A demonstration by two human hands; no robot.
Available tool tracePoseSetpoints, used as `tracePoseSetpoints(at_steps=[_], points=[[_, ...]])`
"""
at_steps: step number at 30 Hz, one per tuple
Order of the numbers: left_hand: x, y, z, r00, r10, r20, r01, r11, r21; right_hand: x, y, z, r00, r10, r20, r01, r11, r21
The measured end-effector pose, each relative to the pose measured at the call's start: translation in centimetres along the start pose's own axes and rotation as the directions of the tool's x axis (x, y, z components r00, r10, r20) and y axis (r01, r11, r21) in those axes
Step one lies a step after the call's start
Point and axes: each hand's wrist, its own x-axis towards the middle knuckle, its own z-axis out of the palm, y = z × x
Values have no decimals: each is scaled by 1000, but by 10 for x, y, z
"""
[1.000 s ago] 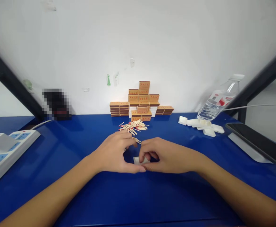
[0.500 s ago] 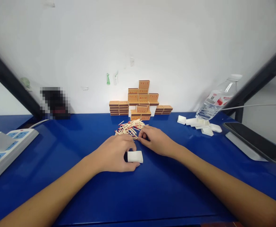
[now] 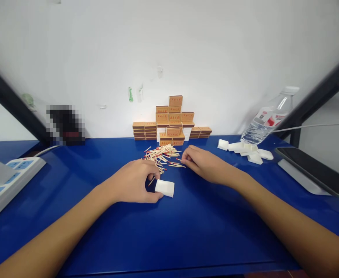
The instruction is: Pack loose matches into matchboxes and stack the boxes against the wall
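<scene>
My left hand (image 3: pixel 136 181) is closed around the left end of a small white matchbox tray (image 3: pixel 166 188) on the blue table. Between the pinched fingers of my right hand (image 3: pixel 200 164) is a matchstick (image 3: pixel 179 159), its red tip pointing left. A loose pile of red-tipped matchsticks (image 3: pixel 163 153) lies beyond and between my hands. A few separate matchsticks (image 3: pixel 175 165) rest just left of my right fingertips. My left fingers partly hide the tray and some of the matches.
Stacked matchboxes (image 3: pixel 175 117) stand against the wall behind the pile. Several white trays (image 3: pixel 241 147) lie to the right beside a leaning water bottle (image 3: pixel 266 117). A phone (image 3: pixel 317 170) rests on a white stand at far right; a power strip (image 3: pixel 18 173) lies left.
My right hand has moved right, away from my left hand, with a matchstick showing in its fingers. My left hand and the tray have shifted slightly left. The view has tilted a little.
</scene>
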Motion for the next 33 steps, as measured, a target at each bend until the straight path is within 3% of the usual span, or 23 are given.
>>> tracePoseSetpoints(at_steps=[6, 12, 15, 18, 28, 33], points=[[1, 0, 6, 999, 26, -20, -26, 1000, -13, -2, -13, 7, 1000, 27, 3, -27, 999, -31], [0, 0, 8, 999, 40, -27, -40, 999, 11, 3, -4, 14, 999, 21, -46, -20, 1000, 24], [1, 1, 9, 999, 38, -18, -37, 999, 18, 9, -1, 18, 1000, -18, -2, 18, 996, 85], [2, 2, 9, 999, 42, -26, -42, 999, 28, 12, -2, 20, 998, 20, 54, -23, 998, 59], [3, -1, 17, 993, 64, -98, -54, 994, 99, 1, -12, 6, 998, 13, 61, -17, 998, 67], [4, -2, 20, 989, 46, -141, -33, 995, 93, -10, -31, -1, 993, -96, 61, 92, 994, 61]])
